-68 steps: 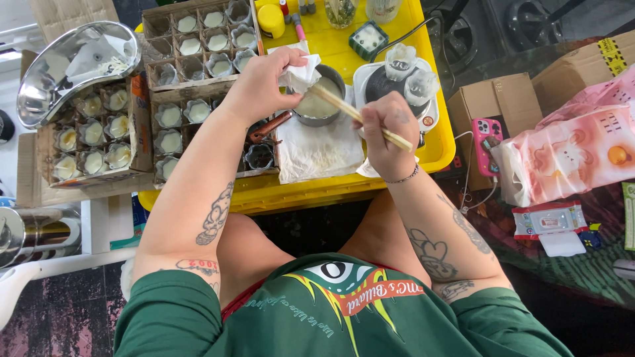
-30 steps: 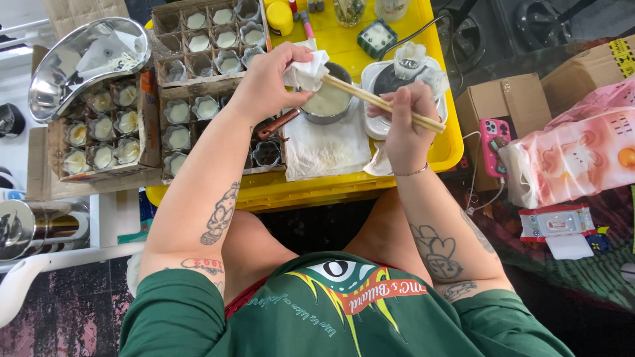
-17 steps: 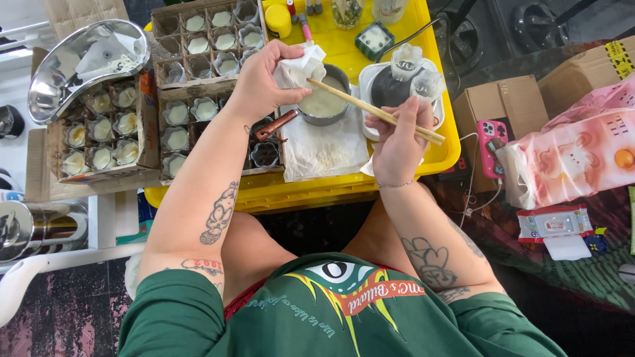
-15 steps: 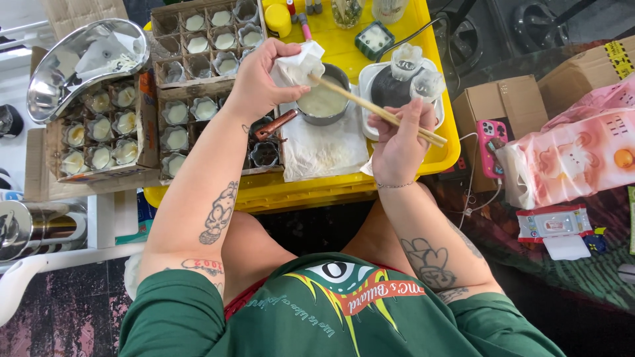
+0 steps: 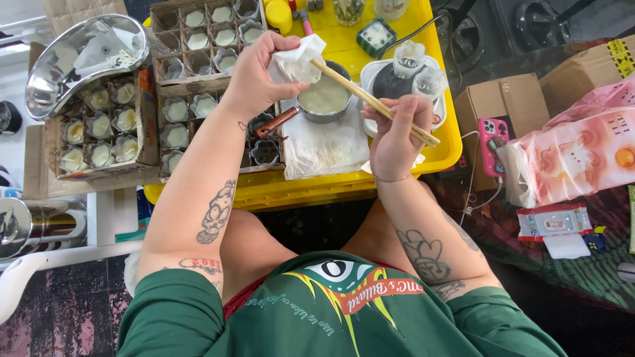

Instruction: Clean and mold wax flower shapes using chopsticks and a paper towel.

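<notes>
Since the earlier frames we have lifted the chopsticks (image 5: 374, 102) out of the small metal pot (image 5: 323, 99) and brought their tips up to the white tissue (image 5: 296, 61), which has risen a little with the left hand (image 5: 259, 73). Now our left hand is closed around the tissue, fingers and thumb pinching the crumpled paper about the chopstick tips just above the pot's left rim. Our right hand (image 5: 395, 135) grips the far end of the chopsticks, fingers curled and pressed on the two sticks, which run slanting from lower right up to the tissue across the pot. The pot holds a pale, creamy liquid and stands on a sheet of white paper (image 5: 323, 149) on the yellow tray (image 5: 344, 185); its brown handle (image 5: 274, 123) points down to the left. Just right of the pot sits a white hot plate (image 5: 397, 82) with clear moulded cups on its dark top. Left of the pot are cardboard boxes (image 5: 192, 99) divided into cells, most holding small cups of pale filling. A shiny metal bowl (image 5: 83, 63) rests at far left. On the right, well apart from the hands, lie a pink phone (image 5: 490, 139) and a pink patterned package (image 5: 572, 155).
</notes>
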